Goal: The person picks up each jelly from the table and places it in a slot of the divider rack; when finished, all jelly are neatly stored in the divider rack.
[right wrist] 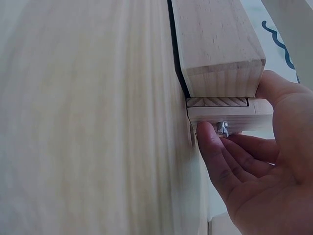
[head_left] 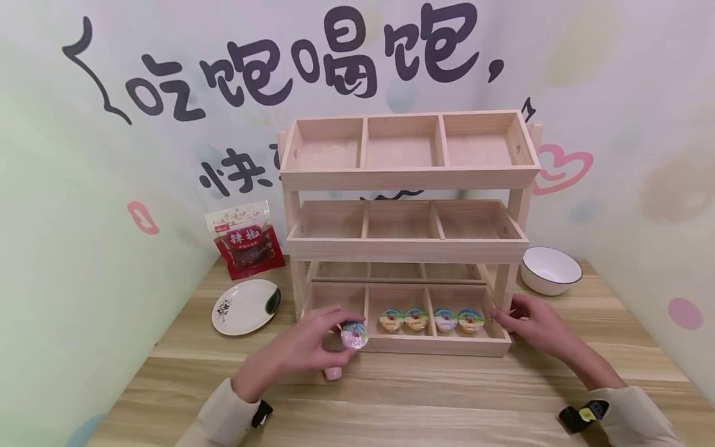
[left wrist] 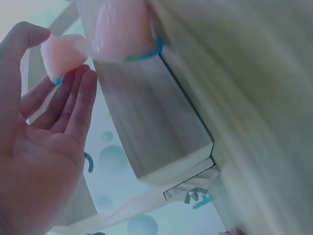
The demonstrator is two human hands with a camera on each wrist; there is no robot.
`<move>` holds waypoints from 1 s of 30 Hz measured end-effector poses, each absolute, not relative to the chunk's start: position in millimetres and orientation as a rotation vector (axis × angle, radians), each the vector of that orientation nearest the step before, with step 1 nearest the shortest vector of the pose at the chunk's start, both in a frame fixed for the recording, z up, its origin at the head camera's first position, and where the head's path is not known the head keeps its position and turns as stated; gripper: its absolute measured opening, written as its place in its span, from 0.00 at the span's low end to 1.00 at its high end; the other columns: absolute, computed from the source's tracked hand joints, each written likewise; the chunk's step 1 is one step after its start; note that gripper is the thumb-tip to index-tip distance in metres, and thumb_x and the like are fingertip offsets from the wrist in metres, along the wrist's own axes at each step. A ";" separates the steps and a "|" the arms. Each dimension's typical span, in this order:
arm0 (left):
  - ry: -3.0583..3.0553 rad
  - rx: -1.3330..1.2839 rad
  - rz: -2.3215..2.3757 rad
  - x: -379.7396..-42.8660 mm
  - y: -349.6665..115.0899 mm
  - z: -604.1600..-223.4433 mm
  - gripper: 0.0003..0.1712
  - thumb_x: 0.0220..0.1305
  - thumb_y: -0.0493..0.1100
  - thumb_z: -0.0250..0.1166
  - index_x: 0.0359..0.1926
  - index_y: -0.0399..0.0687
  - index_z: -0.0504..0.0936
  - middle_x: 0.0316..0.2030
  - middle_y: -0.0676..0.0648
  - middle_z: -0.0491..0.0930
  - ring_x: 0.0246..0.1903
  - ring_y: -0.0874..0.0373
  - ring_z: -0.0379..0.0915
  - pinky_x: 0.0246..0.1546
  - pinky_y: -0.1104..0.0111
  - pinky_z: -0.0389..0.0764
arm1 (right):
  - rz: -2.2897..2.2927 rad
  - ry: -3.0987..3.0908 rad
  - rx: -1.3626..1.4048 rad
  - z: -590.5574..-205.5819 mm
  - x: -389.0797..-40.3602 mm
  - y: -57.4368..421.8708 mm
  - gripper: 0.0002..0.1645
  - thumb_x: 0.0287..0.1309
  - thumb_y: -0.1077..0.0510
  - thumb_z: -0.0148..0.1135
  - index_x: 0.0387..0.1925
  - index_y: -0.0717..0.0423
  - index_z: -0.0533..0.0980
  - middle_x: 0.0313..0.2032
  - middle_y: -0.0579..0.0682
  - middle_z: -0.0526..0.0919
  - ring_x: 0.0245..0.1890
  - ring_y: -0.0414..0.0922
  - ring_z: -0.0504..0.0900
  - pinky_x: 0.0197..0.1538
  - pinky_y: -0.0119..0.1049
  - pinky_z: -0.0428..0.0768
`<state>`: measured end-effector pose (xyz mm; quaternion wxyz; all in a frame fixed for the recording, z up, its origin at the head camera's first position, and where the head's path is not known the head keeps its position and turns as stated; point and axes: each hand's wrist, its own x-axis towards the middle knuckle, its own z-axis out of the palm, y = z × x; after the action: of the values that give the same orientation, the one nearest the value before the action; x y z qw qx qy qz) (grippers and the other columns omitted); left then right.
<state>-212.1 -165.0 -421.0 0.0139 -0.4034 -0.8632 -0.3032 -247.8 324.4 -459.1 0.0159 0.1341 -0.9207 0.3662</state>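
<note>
My left hand (head_left: 304, 344) pinches a small jelly cup (head_left: 354, 335) with a printed foil lid between thumb and fingers, before the left compartment of the bottom tray. In the left wrist view the held cup (left wrist: 63, 55) shows its pink body. Another pink jelly cup (head_left: 332, 373) is on the table, partly hidden by this hand. At the lower right corner of the three-tier wooden rack (head_left: 410, 251), my right hand (head_left: 536, 320) grips the frame, thumb on the tray's end and fingers at the foot (right wrist: 230, 117). Two jelly cups (head_left: 416, 319) lie in the middle compartment, two more (head_left: 445, 320) in the right one.
Left of the rack lie a white plate (head_left: 246, 304) and a red bag of chili (head_left: 248, 245), which leans on the wall. A white bowl (head_left: 550, 270) stands at the right behind my right hand. The wooden table (head_left: 424, 403) runs up to printed walls.
</note>
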 end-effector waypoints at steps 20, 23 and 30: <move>-2.897 -1.026 -1.174 -266.6 -173.5 -431.7 0.24 0.67 0.49 0.78 0.60 0.44 0.87 0.46 0.47 0.90 0.41 0.64 0.86 0.44 0.73 0.88 | 1.129 -2.855 0.425 -459.7 -248.3 324.3 0.25 0.74 0.48 0.69 0.59 0.63 0.81 0.47 0.55 0.90 0.39 0.34 0.82 0.35 0.32 0.82; -2.899 -1.001 -1.179 -265.9 -173.3 -432.2 0.25 0.68 0.50 0.78 0.60 0.45 0.87 0.46 0.48 0.90 0.42 0.63 0.86 0.44 0.74 0.87 | 1.122 -2.856 0.429 -460.4 -248.7 324.7 0.25 0.74 0.47 0.69 0.59 0.62 0.81 0.47 0.54 0.90 0.39 0.34 0.83 0.35 0.32 0.82; -2.943 -0.942 -1.139 -263.6 -166.9 -429.2 0.24 0.68 0.50 0.78 0.59 0.43 0.88 0.45 0.46 0.91 0.41 0.61 0.87 0.43 0.72 0.87 | 1.122 -2.862 0.417 -461.4 -248.9 325.4 0.25 0.74 0.47 0.69 0.60 0.62 0.81 0.47 0.54 0.89 0.39 0.35 0.82 0.35 0.32 0.82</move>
<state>-263.6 -166.9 -429.2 -0.0759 -0.2853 -0.8910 -0.3448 -248.9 325.4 -461.4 0.0196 0.1345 -0.9224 0.3616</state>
